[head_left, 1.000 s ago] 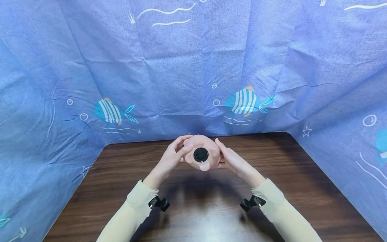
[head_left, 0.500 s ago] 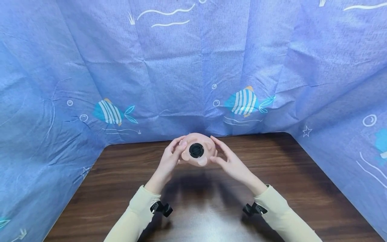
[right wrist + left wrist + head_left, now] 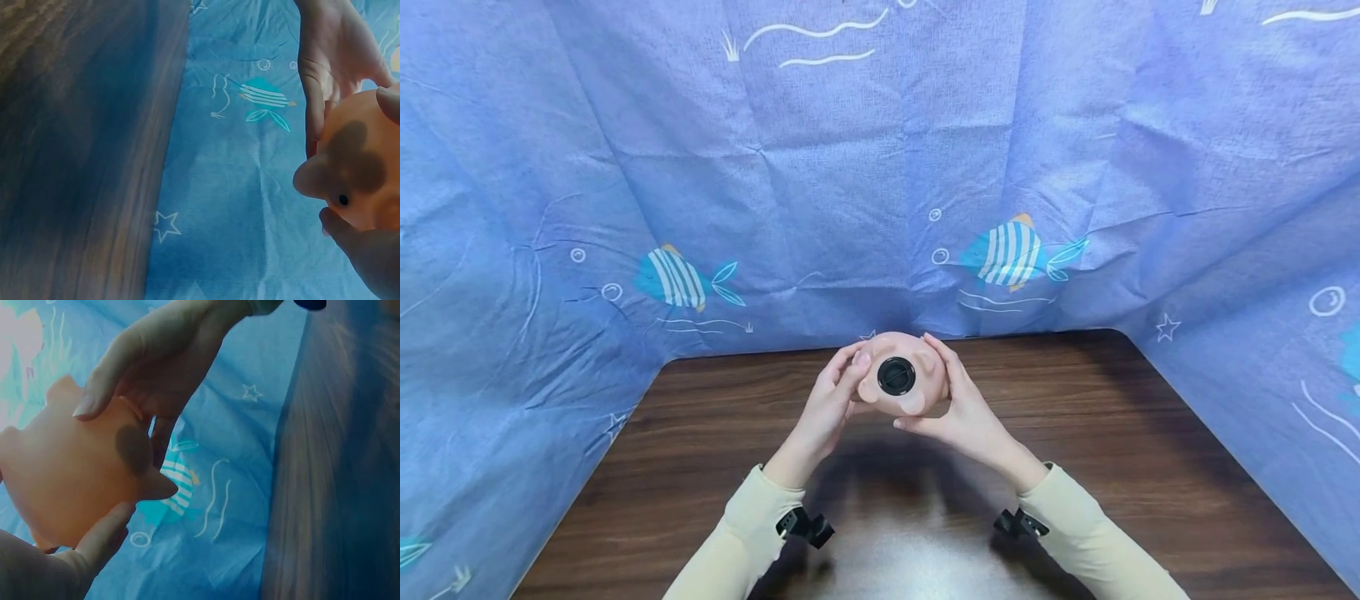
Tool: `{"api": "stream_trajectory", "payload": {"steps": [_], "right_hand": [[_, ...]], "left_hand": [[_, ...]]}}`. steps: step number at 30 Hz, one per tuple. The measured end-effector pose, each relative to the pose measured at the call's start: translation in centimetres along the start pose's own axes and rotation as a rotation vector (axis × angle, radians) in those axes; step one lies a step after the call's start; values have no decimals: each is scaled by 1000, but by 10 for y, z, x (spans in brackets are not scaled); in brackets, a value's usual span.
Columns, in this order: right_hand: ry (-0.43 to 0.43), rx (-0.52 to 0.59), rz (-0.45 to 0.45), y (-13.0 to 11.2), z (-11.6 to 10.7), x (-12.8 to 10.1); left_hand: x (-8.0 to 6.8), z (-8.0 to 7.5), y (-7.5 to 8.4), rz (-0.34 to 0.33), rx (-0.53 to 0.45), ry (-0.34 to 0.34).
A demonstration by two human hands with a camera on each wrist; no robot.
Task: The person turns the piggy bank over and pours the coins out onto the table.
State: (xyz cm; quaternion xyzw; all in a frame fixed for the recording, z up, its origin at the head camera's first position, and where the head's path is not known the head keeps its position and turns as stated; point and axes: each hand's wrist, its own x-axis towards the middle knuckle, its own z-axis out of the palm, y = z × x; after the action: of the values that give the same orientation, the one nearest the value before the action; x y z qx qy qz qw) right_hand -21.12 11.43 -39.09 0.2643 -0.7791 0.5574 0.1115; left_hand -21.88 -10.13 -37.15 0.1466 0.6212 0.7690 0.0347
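A pink piggy bank (image 3: 928, 385) is held up over the table, its underside and stubby feet facing the head camera. Set in that underside is a round black plug (image 3: 897, 377). My left hand (image 3: 823, 404) grips one end, thumb lying on the underside near a foot. At the other end my right hand (image 3: 970, 412) holds the body, thumb along the lower edge and fingers over the top. The right wrist view shows a small black eye (image 3: 343, 200) beside a rounded bump on the pig.
Below the hands lies a dark wood-grain table (image 3: 700, 467). A blue curtain (image 3: 835, 208) printed with striped fish hangs behind it and along both sides. Each wrist wears a black strap with a small camera (image 3: 820, 531).
The right hand has shifted its hold, its thumb moving from behind the pig to the lower edge. The piggy bank went slightly left, then back right, staying raised between both hands.
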Motion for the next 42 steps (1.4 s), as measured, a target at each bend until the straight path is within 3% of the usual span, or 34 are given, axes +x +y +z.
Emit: {"api": "stream_trajectory", "payload": {"steps": [3,6,11,14,16,19,22,25,31,42], "right_hand": [[17,32,-5,-1,-1,-2],[27,67,-17,0,-2,-3],[38,76,-9,-1,-5,-3],[51,47,-19,-1,-6,-2],[56,30,-25,-1,-7,-2],[53,-9,-39,-1,-7,-3],[46,-57,-57,0,-6,-4],[40,-99,-85,1,-5,-4],[22,-105,-110,4,-4,-4],[15,-145,-111,5,-6,-2]], "left_hand": [[0,-2,4,23,117,0],[-1,-3,11,138,266,28],[-7,-2,27,535,600,104],[-10,0,37,780,831,104],[-12,3,41,899,966,76],[-14,10,43,1008,1149,18],[-16,16,42,1058,1289,-6],[-18,21,41,1055,1357,3],[-20,24,41,1015,1386,6],[-18,27,42,1053,1458,-12]]}}
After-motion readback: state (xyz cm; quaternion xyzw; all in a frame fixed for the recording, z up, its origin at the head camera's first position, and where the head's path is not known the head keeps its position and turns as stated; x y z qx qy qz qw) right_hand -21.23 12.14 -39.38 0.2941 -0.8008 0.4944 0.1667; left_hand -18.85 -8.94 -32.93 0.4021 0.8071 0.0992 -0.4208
